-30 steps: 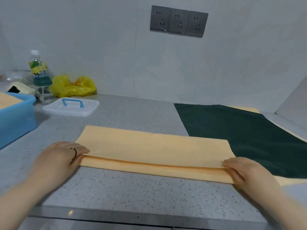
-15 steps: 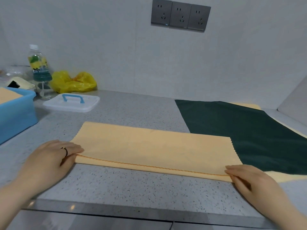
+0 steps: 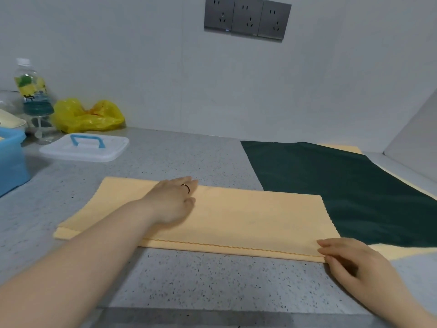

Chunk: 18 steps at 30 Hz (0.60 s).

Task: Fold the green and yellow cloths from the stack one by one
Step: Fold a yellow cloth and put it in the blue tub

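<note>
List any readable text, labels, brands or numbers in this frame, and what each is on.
No text can be read.
Clear plastic bottle with a yellow and green label: the print is too blurred to read.
Grey triple wall socket panel: the tiny mark on its lower edge is too small to read.

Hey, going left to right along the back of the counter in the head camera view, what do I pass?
Water bottle → yellow plastic bag → dark green cloth.
</note>
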Each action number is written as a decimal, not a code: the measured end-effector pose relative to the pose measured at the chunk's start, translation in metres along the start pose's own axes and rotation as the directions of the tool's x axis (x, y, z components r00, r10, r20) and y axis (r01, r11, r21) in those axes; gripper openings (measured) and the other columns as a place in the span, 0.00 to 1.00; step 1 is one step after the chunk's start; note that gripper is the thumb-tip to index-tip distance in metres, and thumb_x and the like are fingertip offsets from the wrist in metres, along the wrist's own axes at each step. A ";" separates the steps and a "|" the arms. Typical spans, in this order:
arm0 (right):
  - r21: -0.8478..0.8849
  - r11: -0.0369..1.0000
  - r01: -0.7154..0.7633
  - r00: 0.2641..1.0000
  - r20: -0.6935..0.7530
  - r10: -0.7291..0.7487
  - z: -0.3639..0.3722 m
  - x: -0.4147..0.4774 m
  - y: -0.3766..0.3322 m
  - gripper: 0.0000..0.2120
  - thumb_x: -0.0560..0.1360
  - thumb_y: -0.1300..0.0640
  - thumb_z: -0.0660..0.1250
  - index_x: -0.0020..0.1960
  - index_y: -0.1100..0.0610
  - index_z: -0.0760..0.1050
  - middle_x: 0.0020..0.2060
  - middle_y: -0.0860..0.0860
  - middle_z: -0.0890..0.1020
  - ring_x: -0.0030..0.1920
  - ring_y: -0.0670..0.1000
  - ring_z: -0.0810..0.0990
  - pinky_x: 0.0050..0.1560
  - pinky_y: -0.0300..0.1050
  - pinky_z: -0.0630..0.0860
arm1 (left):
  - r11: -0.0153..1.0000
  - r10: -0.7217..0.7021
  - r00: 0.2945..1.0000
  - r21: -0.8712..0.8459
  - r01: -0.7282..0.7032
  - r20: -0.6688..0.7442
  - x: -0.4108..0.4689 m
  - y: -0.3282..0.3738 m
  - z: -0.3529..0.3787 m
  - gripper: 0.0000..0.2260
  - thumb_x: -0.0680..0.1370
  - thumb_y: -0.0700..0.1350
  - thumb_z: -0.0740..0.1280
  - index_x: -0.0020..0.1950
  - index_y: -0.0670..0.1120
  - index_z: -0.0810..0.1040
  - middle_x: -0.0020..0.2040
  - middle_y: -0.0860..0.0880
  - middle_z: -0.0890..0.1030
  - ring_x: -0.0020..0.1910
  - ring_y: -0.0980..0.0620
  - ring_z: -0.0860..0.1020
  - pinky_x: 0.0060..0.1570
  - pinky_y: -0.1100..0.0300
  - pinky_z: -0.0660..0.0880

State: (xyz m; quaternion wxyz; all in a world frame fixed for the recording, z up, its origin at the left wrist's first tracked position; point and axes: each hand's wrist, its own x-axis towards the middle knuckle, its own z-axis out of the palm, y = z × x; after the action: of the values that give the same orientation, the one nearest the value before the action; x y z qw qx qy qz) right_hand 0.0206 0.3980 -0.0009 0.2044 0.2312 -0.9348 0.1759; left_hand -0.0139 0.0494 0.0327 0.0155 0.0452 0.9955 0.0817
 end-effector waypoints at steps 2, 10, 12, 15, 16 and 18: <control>0.024 0.999 -0.037 0.999 0.013 0.037 -0.003 0.000 0.000 0.12 0.60 0.71 0.76 0.37 0.55 0.84 0.39 0.41 0.81 0.46 0.35 0.73 0.48 0.15 0.62 | 0.999 -0.041 0.997 0.029 0.039 0.062 0.012 0.004 0.008 0.24 0.82 0.50 0.47 0.76 0.47 0.45 0.77 0.50 0.46 0.75 0.53 0.45 0.72 0.57 0.44; 0.151 0.963 -0.221 0.975 0.048 0.217 0.004 0.068 -0.063 0.10 0.77 0.57 0.61 0.55 0.50 0.78 0.52 0.41 0.79 0.57 0.49 0.76 0.45 0.28 0.63 | 0.996 -0.086 0.992 0.033 0.083 0.093 0.009 0.007 0.026 0.24 0.82 0.52 0.45 0.76 0.48 0.45 0.77 0.51 0.44 0.75 0.54 0.43 0.72 0.57 0.41; 0.101 0.975 -0.199 0.964 0.199 0.176 0.028 0.100 -0.094 0.17 0.79 0.54 0.56 0.67 0.50 0.69 0.65 0.45 0.72 0.66 0.47 0.68 0.58 0.33 0.61 | 0.996 -0.094 0.994 0.017 0.093 0.063 0.007 0.009 0.030 0.23 0.82 0.51 0.45 0.76 0.48 0.45 0.77 0.51 0.43 0.75 0.55 0.43 0.72 0.57 0.40; 0.081 0.990 -0.118 0.930 0.358 0.081 0.073 0.137 -0.142 0.22 0.81 0.53 0.51 0.74 0.55 0.56 0.75 0.51 0.56 0.74 0.50 0.53 0.72 0.42 0.50 | 0.996 -0.093 0.996 0.003 0.093 0.006 0.005 0.009 0.035 0.23 0.82 0.51 0.44 0.76 0.49 0.46 0.77 0.51 0.44 0.75 0.55 0.43 0.72 0.57 0.40; 0.055 0.991 -0.118 0.913 0.398 0.087 0.088 0.144 -0.152 0.23 0.81 0.53 0.49 0.75 0.56 0.53 0.75 0.53 0.52 0.75 0.51 0.50 0.73 0.45 0.47 | 0.996 -0.093 0.996 -0.003 0.093 -0.001 0.005 0.009 0.036 0.23 0.82 0.50 0.44 0.76 0.49 0.47 0.77 0.51 0.45 0.75 0.55 0.43 0.72 0.57 0.40; 0.043 0.984 -0.174 0.881 0.453 0.136 0.109 0.151 -0.161 0.23 0.81 0.53 0.46 0.75 0.58 0.50 0.76 0.55 0.49 0.75 0.51 0.47 0.74 0.47 0.43 | 0.995 -0.096 0.995 -0.017 0.096 -0.004 0.005 0.009 0.036 0.22 0.81 0.49 0.44 0.76 0.49 0.47 0.77 0.52 0.45 0.75 0.56 0.44 0.72 0.57 0.40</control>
State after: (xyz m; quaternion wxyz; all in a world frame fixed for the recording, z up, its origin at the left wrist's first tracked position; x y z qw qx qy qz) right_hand -0.0532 0.1640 0.0138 -0.0408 0.1980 -0.9641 0.1721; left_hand -0.0164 0.0645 -0.0019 0.0175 -0.0028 0.9958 0.0896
